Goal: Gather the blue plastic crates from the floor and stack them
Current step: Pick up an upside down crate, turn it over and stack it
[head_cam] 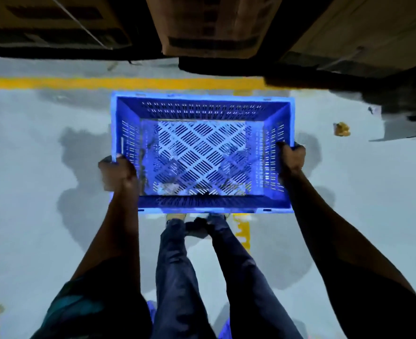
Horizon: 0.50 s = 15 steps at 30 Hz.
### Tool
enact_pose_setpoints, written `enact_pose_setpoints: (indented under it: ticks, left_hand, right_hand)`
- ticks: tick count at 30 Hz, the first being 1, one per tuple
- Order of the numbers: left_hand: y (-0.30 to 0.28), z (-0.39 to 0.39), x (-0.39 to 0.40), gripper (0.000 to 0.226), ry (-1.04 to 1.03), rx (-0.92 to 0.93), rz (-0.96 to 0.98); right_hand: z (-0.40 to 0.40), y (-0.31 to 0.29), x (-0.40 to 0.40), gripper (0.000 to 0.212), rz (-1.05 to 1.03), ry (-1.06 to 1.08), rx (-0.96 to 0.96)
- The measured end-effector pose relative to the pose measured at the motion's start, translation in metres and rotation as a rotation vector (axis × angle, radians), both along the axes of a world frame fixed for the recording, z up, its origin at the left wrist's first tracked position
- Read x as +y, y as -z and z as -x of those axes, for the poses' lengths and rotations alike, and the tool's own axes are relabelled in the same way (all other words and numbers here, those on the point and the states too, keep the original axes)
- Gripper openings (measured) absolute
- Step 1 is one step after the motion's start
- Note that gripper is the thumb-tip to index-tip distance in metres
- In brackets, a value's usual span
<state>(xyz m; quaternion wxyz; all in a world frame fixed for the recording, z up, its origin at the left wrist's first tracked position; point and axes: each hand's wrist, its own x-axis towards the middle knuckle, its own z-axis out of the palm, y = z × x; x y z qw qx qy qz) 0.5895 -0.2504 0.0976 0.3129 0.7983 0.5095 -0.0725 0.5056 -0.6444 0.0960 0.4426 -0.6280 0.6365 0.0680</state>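
One blue plastic crate (202, 152) fills the middle of the head view, held level and open side up above a pale grey floor (30, 167) by a person standing over it. Both hands grip it by the short ends — the left hand (117, 172) is wrapped over the rim at the crate's left side, fingers curled round the edge, and the right hand (292, 157) is clamped on the rim at the crate's right side, thumb hooked inside the wall. Bare forearms run from the hands down to the bottom corners of the view. The crate's walls are slotted and its base is a lattice of diagonal slits; pale floor shows through the base. Whether the crate is clear of the floor or just touching it cannot be told, though the person's legs in dark trousers (177, 277) stand directly below its near edge, feet partly hidden under it. Beyond the crate's far edge a yellow painted line (104, 83) crosses the floor from left to right, and a second yellow strip (242, 232) shows just below the crate's near right corner. Farther back than the yellow line stand brown cardboard boxes (209, 25) in deep shadow. To the right of the crate, well apart from it, a small crumpled yellowish scrap (341, 129) lies on the floor — what it is cannot be made out.
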Motion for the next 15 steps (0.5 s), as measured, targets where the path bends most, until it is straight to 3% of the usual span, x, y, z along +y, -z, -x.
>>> enact_pose_setpoints:
  ticks: [4, 7, 11, 15]
  left_hand:
    - [0.064, -0.006, -0.007, 0.019, 0.003, -0.083, 0.032]
    - [0.091, -0.008, -0.012, 0.018, -0.011, -0.104, 0.065]
    - [0.116, -0.014, -0.001, 0.039, 0.043, -0.075, 0.155]
    - [0.121, -0.02, 0.004, 0.027, 0.145, -0.07, 0.231]
  right_hand:
    - [-0.017, 0.038, -0.001, 0.077, 0.013, 0.043, -0.008]
    - [-0.02, 0.067, -0.005, 0.076, 0.02, 0.029, -0.044]
    - [-0.024, 0.097, -0.008, 0.078, 0.009, -0.009, -0.042]
    - [-0.027, 0.093, -0.003, 0.067, 0.065, -0.05, -0.05]
